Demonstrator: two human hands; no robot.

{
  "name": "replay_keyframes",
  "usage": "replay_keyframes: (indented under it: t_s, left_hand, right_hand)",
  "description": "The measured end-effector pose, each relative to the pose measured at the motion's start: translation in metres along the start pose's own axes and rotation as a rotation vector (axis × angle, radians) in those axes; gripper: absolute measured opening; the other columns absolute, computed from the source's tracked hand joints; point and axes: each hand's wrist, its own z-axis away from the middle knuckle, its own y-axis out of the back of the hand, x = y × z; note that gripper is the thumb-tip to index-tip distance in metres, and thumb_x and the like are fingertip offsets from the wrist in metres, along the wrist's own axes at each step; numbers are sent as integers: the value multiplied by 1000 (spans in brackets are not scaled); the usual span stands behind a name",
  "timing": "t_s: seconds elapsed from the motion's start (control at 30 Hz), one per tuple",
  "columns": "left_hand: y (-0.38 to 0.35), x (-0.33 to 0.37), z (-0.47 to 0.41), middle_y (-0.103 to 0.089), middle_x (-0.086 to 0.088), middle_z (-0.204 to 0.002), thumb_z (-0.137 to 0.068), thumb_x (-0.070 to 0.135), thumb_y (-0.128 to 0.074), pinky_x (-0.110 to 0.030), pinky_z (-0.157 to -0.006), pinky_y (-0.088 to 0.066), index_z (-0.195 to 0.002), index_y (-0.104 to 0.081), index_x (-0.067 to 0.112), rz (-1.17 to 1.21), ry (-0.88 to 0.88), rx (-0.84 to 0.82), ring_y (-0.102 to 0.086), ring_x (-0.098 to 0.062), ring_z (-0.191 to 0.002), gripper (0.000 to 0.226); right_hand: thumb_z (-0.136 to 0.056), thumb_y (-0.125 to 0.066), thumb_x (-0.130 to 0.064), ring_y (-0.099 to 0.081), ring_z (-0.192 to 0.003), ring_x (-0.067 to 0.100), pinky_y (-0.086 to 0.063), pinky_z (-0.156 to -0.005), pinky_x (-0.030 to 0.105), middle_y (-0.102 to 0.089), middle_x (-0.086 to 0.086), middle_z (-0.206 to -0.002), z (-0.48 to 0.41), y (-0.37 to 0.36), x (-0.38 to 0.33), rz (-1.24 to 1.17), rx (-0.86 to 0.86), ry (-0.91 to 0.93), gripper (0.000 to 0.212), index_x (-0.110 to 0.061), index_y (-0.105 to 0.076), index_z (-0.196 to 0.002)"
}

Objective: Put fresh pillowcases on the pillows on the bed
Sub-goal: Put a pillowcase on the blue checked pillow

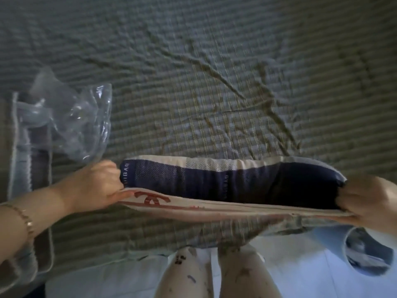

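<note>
We gripped the soft, floppy pillowcase (214, 208) mouth, left hand (94, 186) and right hand (365, 201) each clenching an end corner around the navy pillow (225, 181).

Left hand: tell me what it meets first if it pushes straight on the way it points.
The left hand points right, already against the pillow end, so it likely meets that first.

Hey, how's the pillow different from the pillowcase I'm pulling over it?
The pillow is mostly dark navy with a mesh-like panel and white lettering; the pillowcase is pale cream with a red printed mark. The pillow looks thick and padded; the pillowcase is thin, flat cloth stretched along its near edge. Both lie lengthwise between the left hand and right hand on the checked bedspread.
</note>
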Motion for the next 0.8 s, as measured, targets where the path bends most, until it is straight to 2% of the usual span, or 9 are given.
replay_keyframes:
  t_s: [0.13, 0.2, 0.27, 0.37, 0.43, 0.53, 0.6, 0.67, 0.8]
  left_hand:
    - [8, 36, 42, -52, 3, -55, -90, 32, -47, -30, -67, -37, -55, -57, 19, -153, -112, -6, -50, -18, -51, 38]
    - [-11, 57, 54, -57, 6, -60, -71, 23, -64, -28, -66, -37, -62, -61, 21, -235, -69, -132, -55, -16, -56, 10]
    - [-32, 74, 54, -59, 7, -60, -47, 16, -82, -25, -59, -43, -62, -65, 23, -220, 6, -226, -58, -14, -57, 24]
    - [-51, 83, 54, -61, 8, -62, -37, 17, -89, -20, -54, -44, -63, -67, 24, -195, 45, -256, -60, -13, -60, 34]
    - [-56, 81, 61, -64, 8, -65, -41, 15, -88, -21, -59, -46, -66, -70, 23, -165, 83, -224, -61, -12, -63, 32]
    - [-56, 72, 70, -68, 6, -72, -48, 9, -86, -26, -69, -48, -71, -73, 20, -133, 157, -112, -65, -14, -71, 29]
    - [-55, 64, 69, -70, 3, -75, -51, 8, -86, -31, -75, -51, -72, -74, 16, -146, 186, -36, -66, -19, -80, 25]
    - [-54, 58, 63, -70, 4, -74, -62, 16, -83, -39, -80, -51, -71, -73, 15, -142, 252, 53, -66, -26, -89, 13]
    - [-55, 54, 48, -69, 2, -72, -69, 21, -78, -29, -61, -54, -71, -72, 14, -27, 276, 90, -66, -21, -70, 10]
  right_hand:
    - [-92, -41, -21, -42, -62, 19, -35, -63, 30, -38, -6, -71, 15, 12, -29, 58, -151, 7, 23, -26, -44, -70]
    - [-68, -68, -17, -53, -52, 24, -40, -60, 35, -51, -4, -59, -1, 9, -56, 26, -359, -167, 17, -24, -54, -62]
    - [-34, -85, -9, -58, -45, 22, -48, -53, 32, -58, 0, -51, -21, -8, -76, 83, -500, -334, 33, -19, -61, -54]
    - [-82, -61, -13, -60, -94, 23, -36, -78, 19, -67, 12, -98, -39, -36, -91, -65, -511, -945, 18, -4, -65, -97]
    - [-91, -44, -8, -54, -103, 25, -27, -83, 16, -61, 14, -102, -40, -55, -97, -127, -520, -1102, 23, 5, -56, -106]
    - [-91, -46, -14, -56, -93, 30, -41, -82, 33, -53, 13, -104, -44, -65, -99, 90, -469, -1069, 37, -1, -38, -124]
    - [-93, -41, -19, -57, -98, 25, -35, -98, 39, -60, 6, -104, -57, -60, -108, 267, -668, -993, 25, -9, -44, -115]
    - [-88, -46, -24, -51, -108, 21, -24, -107, 45, -55, 1, -115, -79, -63, -115, 433, -765, -972, 39, -19, -39, -126]
    - [-74, -67, -50, -29, -130, 24, -24, -109, 45, -30, 3, -142, -156, -83, -174, -96, -514, -704, 83, -26, -24, -141]
